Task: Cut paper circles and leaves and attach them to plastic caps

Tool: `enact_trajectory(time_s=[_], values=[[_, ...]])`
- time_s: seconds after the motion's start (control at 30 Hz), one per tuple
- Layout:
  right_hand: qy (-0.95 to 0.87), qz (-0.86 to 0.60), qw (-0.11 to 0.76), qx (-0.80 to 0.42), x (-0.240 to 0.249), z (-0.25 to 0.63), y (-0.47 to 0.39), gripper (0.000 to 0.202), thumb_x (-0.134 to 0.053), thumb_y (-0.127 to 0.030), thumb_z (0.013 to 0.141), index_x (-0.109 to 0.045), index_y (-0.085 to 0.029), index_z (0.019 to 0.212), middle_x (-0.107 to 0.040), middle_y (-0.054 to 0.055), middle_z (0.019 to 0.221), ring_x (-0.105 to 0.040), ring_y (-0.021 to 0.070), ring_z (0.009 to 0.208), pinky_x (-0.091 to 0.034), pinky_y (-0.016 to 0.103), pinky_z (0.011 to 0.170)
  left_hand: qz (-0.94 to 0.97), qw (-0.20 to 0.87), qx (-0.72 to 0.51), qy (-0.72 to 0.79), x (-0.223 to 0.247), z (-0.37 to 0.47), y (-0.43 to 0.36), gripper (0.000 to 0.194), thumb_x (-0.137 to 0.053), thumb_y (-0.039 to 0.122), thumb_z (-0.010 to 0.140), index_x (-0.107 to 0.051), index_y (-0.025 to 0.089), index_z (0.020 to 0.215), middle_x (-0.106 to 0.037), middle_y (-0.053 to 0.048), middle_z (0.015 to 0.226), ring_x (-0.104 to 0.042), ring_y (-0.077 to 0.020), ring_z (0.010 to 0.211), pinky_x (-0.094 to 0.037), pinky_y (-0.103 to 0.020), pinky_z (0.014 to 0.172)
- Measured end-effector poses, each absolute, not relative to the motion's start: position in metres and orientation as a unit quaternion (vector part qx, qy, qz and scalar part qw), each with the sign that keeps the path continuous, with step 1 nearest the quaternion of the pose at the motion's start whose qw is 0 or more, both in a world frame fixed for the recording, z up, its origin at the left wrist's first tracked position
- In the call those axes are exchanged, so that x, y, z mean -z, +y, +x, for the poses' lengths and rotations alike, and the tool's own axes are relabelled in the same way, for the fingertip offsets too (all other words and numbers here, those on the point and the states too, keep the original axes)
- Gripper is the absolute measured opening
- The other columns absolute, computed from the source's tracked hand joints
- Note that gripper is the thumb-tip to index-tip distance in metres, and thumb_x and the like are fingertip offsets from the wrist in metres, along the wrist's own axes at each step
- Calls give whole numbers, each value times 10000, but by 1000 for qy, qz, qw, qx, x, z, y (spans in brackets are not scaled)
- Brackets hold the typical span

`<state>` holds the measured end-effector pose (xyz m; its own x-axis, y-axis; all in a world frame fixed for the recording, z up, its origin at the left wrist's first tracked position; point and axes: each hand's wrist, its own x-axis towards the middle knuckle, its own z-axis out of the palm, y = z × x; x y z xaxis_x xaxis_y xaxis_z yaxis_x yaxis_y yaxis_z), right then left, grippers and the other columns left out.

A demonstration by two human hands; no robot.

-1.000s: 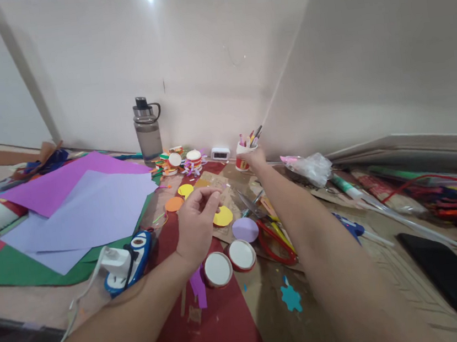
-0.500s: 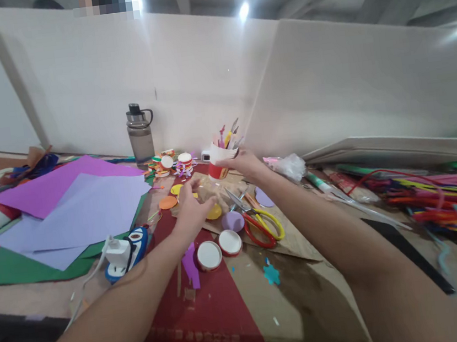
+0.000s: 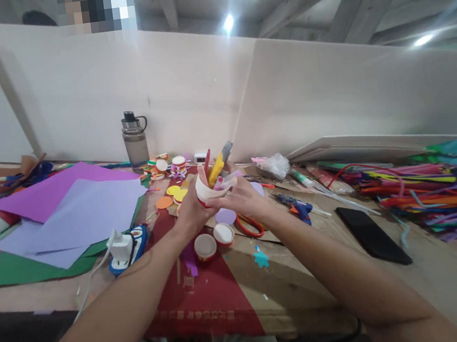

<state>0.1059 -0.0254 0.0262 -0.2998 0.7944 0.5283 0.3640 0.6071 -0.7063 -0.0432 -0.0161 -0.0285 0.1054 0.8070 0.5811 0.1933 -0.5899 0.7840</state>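
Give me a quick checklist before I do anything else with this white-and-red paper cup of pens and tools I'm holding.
1. Left grip on the white-and-red paper cup: ok, wrapped against its side.
2. Right grip on the cup: ok, thumb across its front; the far fingers are partly hidden.
3. Slim yellow tool inside the cup: ok, leaning in it and sticking up past the rim.
4. Cup base supported: cannot tell, the hands hide it.
5. Free space just below the hands: not ok, a flat round lilac disc and two small round red-and-white pieces lie there.
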Motion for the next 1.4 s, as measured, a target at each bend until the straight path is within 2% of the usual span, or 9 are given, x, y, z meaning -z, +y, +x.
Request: enact_trajectory(time_s=[0.1,0.23,0.37,0.57,0.67,0.8,1.0,1.27,1.4], values=[[-752,-359,481,-272,-22,105,-25,532,-815,-316,687,-642,-328,1190,-737,-45,966,-690,210,930,-563,410,926,714,201,-570,354,35,-43,-14,750,-782,187,665,-453,199,1339,-652,-103,1204,-652,-241,1057,-543,-395,908],[-717,-343,503,-338,-19,106,-28,596,-829,-339,667,-625,-294,1226,-733,-5,892,-691,221,836,-576,410,865,736,154,-572,327,38,-42,-11,704,-764,171,702,-460,214,1335,-625,-108,1246,-634,-249,1132,-544,-405,943],[-667,-322,550,-386,-21,103,-32,653,-855,-282,615,-629,-286,1228,-727,25,957,-689,235,933,-553,428,914,746,146,-575,304,34,-40,-13,696,-770,217,749,-450,221,1367,-610,-115,1293,-610,-246,1200,-507,-420,1022],[-674,-312,575,-343,-16,102,-31,403,-832,-278,659,-688,-270,1036,-719,12,916,-688,228,907,-530,436,939,757,126,-555,323,35,-41,-11,622,-749,204,773,-494,208,1340,-619,-121,1273,-591,-254,1216,-473,-457,1060],[-674,-334,586,-301,-15,101,-30,259,-793,-299,716,-687,-254,948,-724,33,953,-677,230,950,-523,425,936,759,127,-553,318,37,-41,-8,683,-762,189,751,-477,204,1371,-615,-130,1287,-576,-269,1239,-464,-475,1069],[-635,-340,622,-307,-23,100,-30,129,-713,-319,784,-683,-232,875,-723,37,963,-678,203,899,-532,376,871,773,125,-553,284,39,-41,-6,770,-791,212,732,-451,242,1423,-569,-138,1382,-543,-293,1294,-435,-499,1099],[-519,-278,691,-419,-42,98,-31,172,-663,-379,823,-623,-215,794,-708,0,790,-680,162,740,-556,318,717,763,159,-566,268,41,-42,-6,785,-815,287,727,-450,233,1420,-565,-140,1385,-546,-287,1295,-426,-490,1114],[-431,-146,795,-402,-85,117,-49,221,-686,-291,803,-483,-227,745,-578,-76,693,-653,112,683,-570,342,809,757,164,-559,296,45,-50,-2,742,-830,295,705,-500,234,1367,-598,-125,1350,-570,-283,1269,-459,-482,1085],[-404,-150,812,-394,-93,133,-51,268,-685,-316,807,-448,-226,719,-522,-81,670,-601,97,635,-566,318,758,787,117,-539,276,48,-51,3,657,-807,260,721,-527,226,1315,-638,-122,1264,-608,-278,1191,-499,-487,1025]])
